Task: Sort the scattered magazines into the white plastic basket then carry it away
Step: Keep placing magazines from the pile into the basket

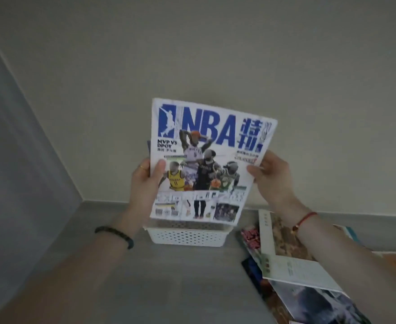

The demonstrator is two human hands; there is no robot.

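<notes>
While both hands are gripping the NBA magazine (206,162) upright, left hand (145,183) and right hand (271,176) fingers closed on opposite side edges, its lower edge is hanging directly above the white basket (187,237) on the floor.

Both forearms bare, no sleeves in view. Left wrist has a dark beaded bracelet (115,236), and the left hand (145,183) wears a thin gold ring (143,167). Right wrist has a thin red string bracelet (303,220) with a small bead.

Walls: plain beige wall (215,54) meeting a greyer side wall (16,148) at a corner.
Floor: grey floor (169,277), dim light.
</notes>
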